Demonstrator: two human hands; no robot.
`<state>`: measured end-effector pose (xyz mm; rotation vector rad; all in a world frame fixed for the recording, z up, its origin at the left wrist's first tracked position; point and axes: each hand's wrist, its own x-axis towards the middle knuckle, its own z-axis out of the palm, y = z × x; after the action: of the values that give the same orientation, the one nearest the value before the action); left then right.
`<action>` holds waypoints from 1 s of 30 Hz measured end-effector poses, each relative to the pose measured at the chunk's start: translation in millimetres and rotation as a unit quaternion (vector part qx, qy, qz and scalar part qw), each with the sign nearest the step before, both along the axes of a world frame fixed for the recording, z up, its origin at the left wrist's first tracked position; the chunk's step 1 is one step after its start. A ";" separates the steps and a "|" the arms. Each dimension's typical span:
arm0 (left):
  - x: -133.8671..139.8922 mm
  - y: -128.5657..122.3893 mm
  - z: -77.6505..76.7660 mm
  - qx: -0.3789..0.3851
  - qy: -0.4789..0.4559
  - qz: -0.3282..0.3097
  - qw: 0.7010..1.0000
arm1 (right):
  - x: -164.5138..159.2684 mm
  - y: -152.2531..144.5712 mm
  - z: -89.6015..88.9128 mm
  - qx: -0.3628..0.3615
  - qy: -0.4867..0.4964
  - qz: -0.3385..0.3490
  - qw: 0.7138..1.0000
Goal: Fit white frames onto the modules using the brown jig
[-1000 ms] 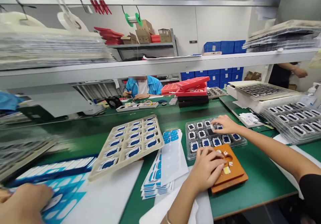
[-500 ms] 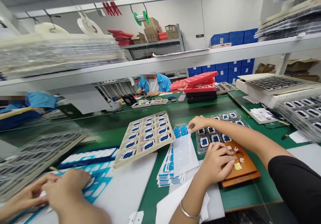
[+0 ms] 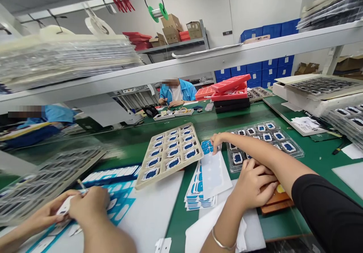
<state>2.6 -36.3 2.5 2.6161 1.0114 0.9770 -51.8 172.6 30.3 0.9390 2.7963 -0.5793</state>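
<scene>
My right hand (image 3: 217, 142) reaches across my left arm. Its fingers are pinched together at the edge of a white sheet (image 3: 217, 175) with blue stickers (image 3: 206, 146). Whether a sticker is lifted cannot be seen. Bent over an orange wooden block (image 3: 276, 208), my left hand (image 3: 253, 185) grips its left side; its fingertips partly hide what lies there. Beneath the white sheet a stack of blue sticker sheets (image 3: 194, 192) is fanned out. Behind my hands lies a clear tray (image 3: 296, 152) of white-framed blue and black parts, partly covered by my right forearm.
A beige tray (image 3: 170, 177) of similar parts lies tilted left of the sheets. At lower left, a co-worker's hands (image 3: 76, 207) handle a white piece over blue sheets. Red trays (image 3: 232, 88) stand at the back. A shelf (image 3: 159, 68) spans the bench.
My right hand has shifted left over the sticker sheet. My left hand and right arm now cover more of the orange block. The camera view has swung slightly left.
</scene>
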 end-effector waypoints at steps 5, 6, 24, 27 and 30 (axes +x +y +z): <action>-0.8 -0.4 -0.9 -0.011 -0.035 -0.018 0.999 | 9.6 -13.3 6.3 0.004 0.019 0.002 1.000; -1.1 -0.3 -1.1 -0.010 -0.041 -0.021 0.999 | 14.4 -15.8 8.3 0.014 0.040 0.002 0.999; -10.4 5.6 8.7 0.153 -0.110 0.028 0.982 | 253.3 -99.9 0.2 0.101 0.426 0.165 0.884; -11.7 6.1 9.1 0.159 -0.103 0.038 0.981 | 257.5 -111.2 0.3 0.063 0.441 0.214 0.869; -12.5 5.8 9.0 0.150 -0.085 0.033 0.984 | 255.5 -116.9 2.1 0.044 0.434 0.246 0.866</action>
<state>-9.8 -30.5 11.5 2.6807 0.9812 1.4442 203.7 55.7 32.4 -0.1536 3.6422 -0.9704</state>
